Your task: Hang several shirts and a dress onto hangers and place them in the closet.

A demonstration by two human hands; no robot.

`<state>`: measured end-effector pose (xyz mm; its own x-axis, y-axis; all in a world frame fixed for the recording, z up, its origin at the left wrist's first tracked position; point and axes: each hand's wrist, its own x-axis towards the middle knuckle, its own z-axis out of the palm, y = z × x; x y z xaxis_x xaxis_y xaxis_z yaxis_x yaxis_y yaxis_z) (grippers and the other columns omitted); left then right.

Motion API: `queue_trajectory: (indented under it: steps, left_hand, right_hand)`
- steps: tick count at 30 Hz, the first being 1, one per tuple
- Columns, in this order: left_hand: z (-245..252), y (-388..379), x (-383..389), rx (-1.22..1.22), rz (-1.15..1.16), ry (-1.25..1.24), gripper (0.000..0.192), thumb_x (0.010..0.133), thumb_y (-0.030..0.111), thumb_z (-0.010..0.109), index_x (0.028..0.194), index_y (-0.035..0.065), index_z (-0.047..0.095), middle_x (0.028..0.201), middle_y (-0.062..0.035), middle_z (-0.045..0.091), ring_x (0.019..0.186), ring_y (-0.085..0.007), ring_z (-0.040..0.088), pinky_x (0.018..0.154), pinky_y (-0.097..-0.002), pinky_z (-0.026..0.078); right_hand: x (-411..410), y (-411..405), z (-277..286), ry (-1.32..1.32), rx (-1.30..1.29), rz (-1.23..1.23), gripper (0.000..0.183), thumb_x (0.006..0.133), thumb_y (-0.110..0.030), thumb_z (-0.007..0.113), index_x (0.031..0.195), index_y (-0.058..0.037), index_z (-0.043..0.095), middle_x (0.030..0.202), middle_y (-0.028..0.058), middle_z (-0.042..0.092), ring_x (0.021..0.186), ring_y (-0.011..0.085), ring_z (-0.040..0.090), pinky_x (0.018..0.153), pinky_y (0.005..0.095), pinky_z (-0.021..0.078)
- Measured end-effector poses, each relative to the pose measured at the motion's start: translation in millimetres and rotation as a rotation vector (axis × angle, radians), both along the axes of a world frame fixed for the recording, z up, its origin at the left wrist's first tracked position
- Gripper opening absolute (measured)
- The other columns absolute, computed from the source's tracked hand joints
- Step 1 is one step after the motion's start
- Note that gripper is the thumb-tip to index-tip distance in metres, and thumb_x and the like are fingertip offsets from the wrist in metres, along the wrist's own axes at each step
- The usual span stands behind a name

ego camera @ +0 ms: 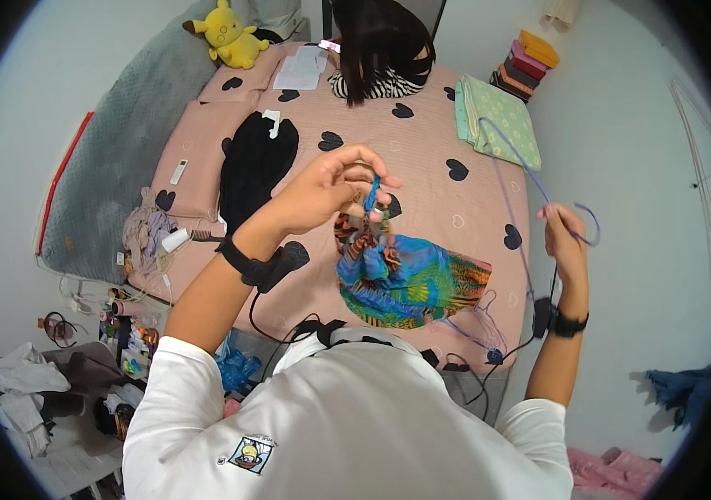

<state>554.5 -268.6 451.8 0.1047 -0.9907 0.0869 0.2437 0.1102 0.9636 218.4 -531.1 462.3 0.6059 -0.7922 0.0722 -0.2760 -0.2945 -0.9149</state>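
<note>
Pinched in my left hand [343,184] is a blue strap [372,195] of a multicoloured patterned garment [418,275]. The garment hangs from the strap, its lower part spread over or just above the bed; which of the two, I cannot tell. To the right, my right hand [564,234] grips a purple clothes hanger [518,156] near its hook, which curls out to the right of the fingers. The hanger is held apart from the garment. More purple and pink hangers [480,328] lie on the bed by the garment's lower right edge.
A pink bedspread [424,162] with dark hearts covers the bed. At its far end sits another person [386,50] beside papers [300,67]. A black garment [258,169] lies left, a folded green quilt [499,119] right. Cables [483,387] run from both my wrists.
</note>
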Motion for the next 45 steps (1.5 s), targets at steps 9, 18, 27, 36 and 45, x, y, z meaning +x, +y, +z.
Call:
queue_trajectory:
  steps: [9,18,27,36,45]
  left_hand:
    - [25,-30,-1,-0.159,0.122,-0.161,0.025,0.092,-0.008,0.051,0.114,0.0035,0.048,0.136,-0.0230,0.056,0.119,-0.0222,0.061,0.083,-0.0338,0.063]
    - [32,-39,-7,-0.170,-0.037,-0.539,0.027,0.093,-0.004,0.059,0.117,0.0048,0.051,0.121,-0.0135,0.067,0.109,-0.0180,0.066,0.090,-0.0326,0.052]
    - [71,-21,13,-0.454,0.329,-1.400,0.055,0.079,0.011,0.071,0.130,0.0030,0.053,0.124,-0.0151,0.063,0.115,-0.0322,0.061,0.099,-0.0375,0.047]
    - [150,2,-32,-0.632,0.104,-1.110,0.041,0.070,-0.002,0.051,0.108,-0.0018,0.067,0.097,-0.0157,0.070,0.088,-0.0278,0.069,0.089,-0.0343,0.051]
    - [146,-29,-36,-0.454,0.398,-1.247,0.022,0.101,0.019,0.056,0.089,0.0010,0.063,0.066,0.0016,0.054,0.060,-0.0071,0.045,0.054,-0.0259,0.034]
  right_hand:
    - [-22,68,22,-0.263,0.258,0.135,0.041,0.100,-0.033,0.060,0.103,0.0066,0.071,0.053,-0.0094,0.029,0.043,0.0024,0.021,0.041,0.0228,0.0147]
    - [-2,76,18,-0.368,0.262,0.280,0.042,0.099,-0.033,0.063,0.099,0.0083,0.071,0.052,-0.0075,0.034,0.042,0.0027,0.022,0.040,0.0238,0.0143]
    - [-22,65,110,-0.243,-0.536,0.064,0.022,0.084,-0.018,0.075,0.073,0.0001,0.068,0.069,0.0075,0.067,0.064,0.0117,0.059,0.059,0.0250,0.0435]
    - [14,33,168,-0.273,-0.564,0.134,0.024,0.084,-0.024,0.077,0.076,-0.0037,0.068,0.063,-0.0078,0.052,0.055,0.0006,0.036,0.051,0.0205,0.0217]
    - [37,52,99,-0.827,-1.165,-0.597,0.012,0.087,-0.012,0.072,0.091,-0.0043,0.063,0.078,0.0079,0.061,0.073,0.0142,0.055,0.071,0.0313,0.0494]
